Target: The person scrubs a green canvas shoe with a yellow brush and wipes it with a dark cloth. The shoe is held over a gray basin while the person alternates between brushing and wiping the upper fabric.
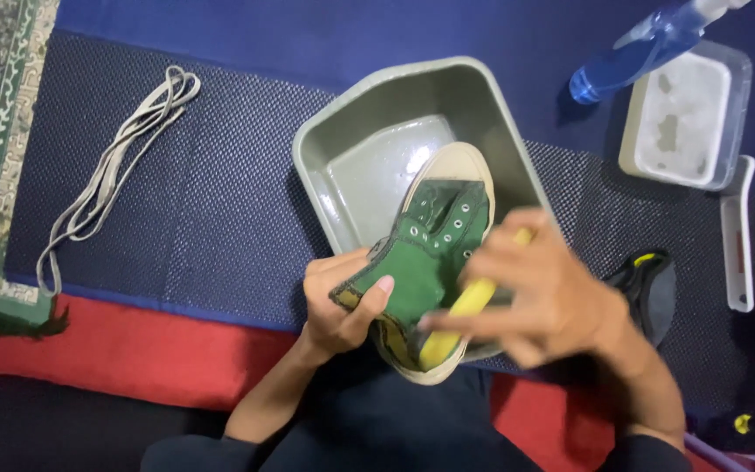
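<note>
- Head view: green shoe (425, 262) is held over the near rim of the grey basin (325, 131), pinched by the curled fingers of the left hand (338, 301).
- Yellow brush (465, 306) is gripped by the right hand (535, 297), fingers pressed together; water could be splashed onto the blue mat (203, 218) if scrubbed hard.
- Shoe could slip from the wet grip.

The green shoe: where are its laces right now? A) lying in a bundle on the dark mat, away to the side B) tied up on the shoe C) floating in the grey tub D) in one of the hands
A: the grey laces lie bundled on the dark mat, while the green shoe shows bare eyelets over the grey tub.
</note>
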